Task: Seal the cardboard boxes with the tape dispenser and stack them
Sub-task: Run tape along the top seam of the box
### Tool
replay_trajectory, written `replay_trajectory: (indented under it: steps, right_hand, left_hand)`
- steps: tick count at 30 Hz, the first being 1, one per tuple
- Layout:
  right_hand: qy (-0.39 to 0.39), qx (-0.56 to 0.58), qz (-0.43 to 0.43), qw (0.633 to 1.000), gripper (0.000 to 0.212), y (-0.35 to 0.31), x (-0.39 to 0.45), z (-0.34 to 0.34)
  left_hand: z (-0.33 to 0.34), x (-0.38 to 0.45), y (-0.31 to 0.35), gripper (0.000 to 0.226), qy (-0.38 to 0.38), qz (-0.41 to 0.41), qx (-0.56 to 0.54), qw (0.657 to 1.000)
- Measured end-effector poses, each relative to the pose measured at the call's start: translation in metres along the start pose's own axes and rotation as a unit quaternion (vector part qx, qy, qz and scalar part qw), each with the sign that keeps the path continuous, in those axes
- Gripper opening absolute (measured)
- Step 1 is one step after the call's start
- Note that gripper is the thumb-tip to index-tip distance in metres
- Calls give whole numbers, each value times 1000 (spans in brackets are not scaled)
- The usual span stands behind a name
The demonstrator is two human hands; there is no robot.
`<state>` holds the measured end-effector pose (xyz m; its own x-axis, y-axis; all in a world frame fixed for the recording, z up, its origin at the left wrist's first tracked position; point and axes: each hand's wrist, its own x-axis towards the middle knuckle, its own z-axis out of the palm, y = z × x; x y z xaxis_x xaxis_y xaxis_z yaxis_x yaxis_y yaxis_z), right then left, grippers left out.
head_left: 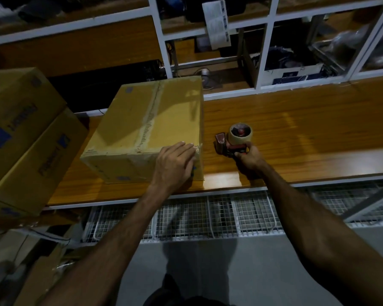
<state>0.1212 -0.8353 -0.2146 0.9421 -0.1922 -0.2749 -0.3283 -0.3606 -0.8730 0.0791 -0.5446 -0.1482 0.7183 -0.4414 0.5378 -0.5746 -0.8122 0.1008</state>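
Cardboard box [146, 127] sits at desk [296, 129] near edge, seam running away from person. Left hand [175, 164] presses flat on its near right corner; right hand [250, 156] grips tape dispenser [234, 138] just right of box.

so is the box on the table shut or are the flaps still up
Shut. The box has its top flaps lying flat, with a strip of tape running along the centre seam. The left hand rests on its near corner.

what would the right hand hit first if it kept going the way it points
Probably nothing on the table: past the right hand and its tape dispenser lies bare wood, then the white shelf frame behind. Depth is unclear.
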Motion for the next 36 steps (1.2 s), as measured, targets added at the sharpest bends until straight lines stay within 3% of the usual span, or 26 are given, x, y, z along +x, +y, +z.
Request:
replay_trajectory:
  steps: [5, 8, 10, 12, 14, 17, 21, 27, 36]
  right_hand:
    - [18, -88, 4, 996, 51, 2, -3, 5]
    - [157, -269, -23, 950, 50, -8, -20, 17]
    - [221, -203, -102, 949, 46, -23, -39, 34]
    - [146, 1, -156, 977, 36, -41, -61, 54]
    - [22, 156, -117, 981, 35, -54, -79, 69]
    - [-71, 259, -47, 962, 31, -63, -96, 74]
    - [-69, 249, -24, 966, 17, -64, -99, 61]
    - [-16, 155, -93, 983, 13, -92, -97, 32]
    - [29, 89, -115, 989, 3, -94, -86, 24]
  left_hand:
    - [-5, 8, 6, 24, 4, -42, -34, 999]
    - [-4, 8, 6, 24, 0, -51, -42, 998]
    - [-1, 5, 6, 24, 3, -56, -43, 998]
    - [2, 3, 7, 24, 12, -65, -46, 997]
    - [4, 3, 9, 25, 19, -73, -50, 996]
    - [4, 2, 9, 25, 20, -77, -53, 995]
    - [6, 0, 7, 28, 15, -83, -63, 994]
    - [10, -5, 1, 37, 5, -60, -70, 996]
    - [18, -11, -6, 48, 7, -39, -54, 998]
